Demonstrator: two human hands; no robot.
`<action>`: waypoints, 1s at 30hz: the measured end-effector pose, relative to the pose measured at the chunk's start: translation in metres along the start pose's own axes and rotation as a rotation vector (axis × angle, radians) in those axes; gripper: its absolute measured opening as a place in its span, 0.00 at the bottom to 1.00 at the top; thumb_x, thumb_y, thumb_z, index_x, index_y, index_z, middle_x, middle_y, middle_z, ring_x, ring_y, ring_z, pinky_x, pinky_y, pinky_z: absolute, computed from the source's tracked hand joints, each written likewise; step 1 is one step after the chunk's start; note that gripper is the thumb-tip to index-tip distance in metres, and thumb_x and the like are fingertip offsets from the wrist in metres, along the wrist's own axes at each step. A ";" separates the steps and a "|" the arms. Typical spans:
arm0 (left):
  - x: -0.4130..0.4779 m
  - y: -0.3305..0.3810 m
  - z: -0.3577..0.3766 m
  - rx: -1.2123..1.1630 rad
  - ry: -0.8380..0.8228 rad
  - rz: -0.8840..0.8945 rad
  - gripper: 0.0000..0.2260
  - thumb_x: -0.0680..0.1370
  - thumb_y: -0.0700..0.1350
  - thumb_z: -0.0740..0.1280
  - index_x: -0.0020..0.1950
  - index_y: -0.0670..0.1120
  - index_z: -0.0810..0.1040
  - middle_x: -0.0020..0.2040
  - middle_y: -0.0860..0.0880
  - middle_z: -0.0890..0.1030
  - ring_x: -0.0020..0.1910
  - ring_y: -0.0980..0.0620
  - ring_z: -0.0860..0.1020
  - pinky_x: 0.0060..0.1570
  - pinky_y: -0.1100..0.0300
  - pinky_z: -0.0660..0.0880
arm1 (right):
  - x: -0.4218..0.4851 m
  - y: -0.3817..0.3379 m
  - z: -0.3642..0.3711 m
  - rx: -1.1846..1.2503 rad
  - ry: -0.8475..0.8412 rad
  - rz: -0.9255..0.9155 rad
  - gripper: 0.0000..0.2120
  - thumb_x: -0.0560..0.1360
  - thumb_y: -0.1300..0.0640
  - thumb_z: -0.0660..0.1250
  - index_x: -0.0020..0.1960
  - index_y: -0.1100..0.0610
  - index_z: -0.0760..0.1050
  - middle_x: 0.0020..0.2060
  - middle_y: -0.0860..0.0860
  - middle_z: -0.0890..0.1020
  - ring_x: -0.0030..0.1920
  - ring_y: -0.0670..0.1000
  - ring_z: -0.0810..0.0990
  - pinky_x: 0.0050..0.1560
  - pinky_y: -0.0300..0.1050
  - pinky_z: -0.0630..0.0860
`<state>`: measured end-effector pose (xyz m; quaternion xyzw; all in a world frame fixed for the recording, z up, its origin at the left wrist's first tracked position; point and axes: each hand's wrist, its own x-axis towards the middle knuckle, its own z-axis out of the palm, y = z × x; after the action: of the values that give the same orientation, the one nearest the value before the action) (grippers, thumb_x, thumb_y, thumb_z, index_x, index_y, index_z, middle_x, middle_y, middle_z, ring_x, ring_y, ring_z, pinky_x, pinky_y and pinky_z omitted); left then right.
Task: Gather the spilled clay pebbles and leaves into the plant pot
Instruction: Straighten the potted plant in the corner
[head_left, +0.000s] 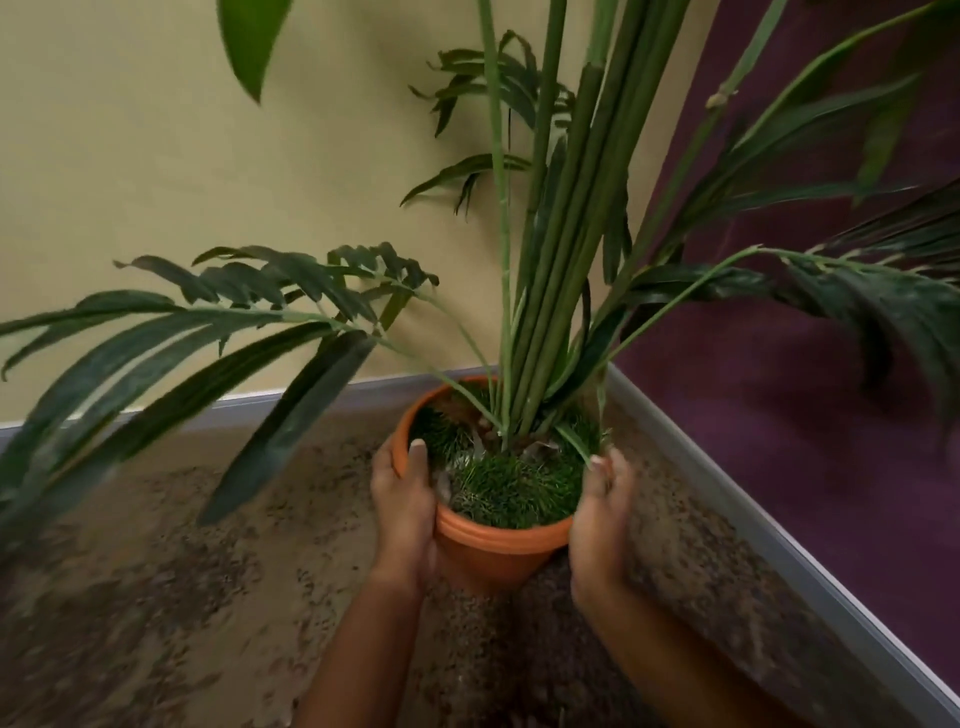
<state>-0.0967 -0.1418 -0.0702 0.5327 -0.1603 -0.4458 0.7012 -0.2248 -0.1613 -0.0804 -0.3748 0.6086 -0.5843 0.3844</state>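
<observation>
An orange plant pot (493, 553) stands on the floor in a room corner, tilted a little toward me. Green grass-like tufts and tall green stems (550, 249) fill it. My left hand (405, 512) grips the pot's left rim, thumb over the edge. On the opposite side, my right hand (600, 512) clasps the right rim. Small brown clay pebbles (524, 649) lie scattered on the floor in front of the pot, between my forearms. No loose leaves can be made out on the floor; the image is blurred.
Long drooping fronds (171, 358) hang over the floor at left; other fronds (857, 291) spread right. A yellow wall (156, 182) and a purple wall (805, 415) meet behind the pot, with a grey skirting (779, 540) along both. The speckled floor (182, 597) extends left.
</observation>
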 end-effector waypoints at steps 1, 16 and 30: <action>0.001 0.000 0.002 0.017 0.023 0.021 0.13 0.81 0.40 0.57 0.66 0.42 0.70 0.50 0.42 0.78 0.45 0.49 0.79 0.46 0.57 0.77 | -0.009 0.003 0.002 0.015 0.013 -0.031 0.20 0.81 0.59 0.53 0.72 0.58 0.60 0.71 0.55 0.66 0.70 0.54 0.66 0.63 0.41 0.63; 0.028 0.005 -0.003 0.097 -0.049 0.090 0.11 0.80 0.37 0.57 0.62 0.42 0.71 0.49 0.44 0.77 0.51 0.45 0.75 0.57 0.50 0.74 | -0.019 0.003 0.030 0.058 0.253 -0.072 0.20 0.80 0.64 0.55 0.72 0.58 0.63 0.69 0.58 0.71 0.67 0.57 0.71 0.62 0.43 0.67; -0.026 -0.006 -0.028 0.515 -0.119 0.279 0.16 0.82 0.47 0.54 0.67 0.41 0.69 0.56 0.44 0.77 0.58 0.43 0.75 0.57 0.56 0.70 | -0.023 -0.006 -0.008 -0.256 -0.112 -0.032 0.24 0.81 0.52 0.53 0.75 0.56 0.52 0.73 0.57 0.65 0.70 0.58 0.67 0.67 0.49 0.65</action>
<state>-0.0939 -0.1038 -0.0794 0.6389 -0.3806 -0.3200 0.5870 -0.2221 -0.1373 -0.0731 -0.4623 0.6498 -0.4862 0.3573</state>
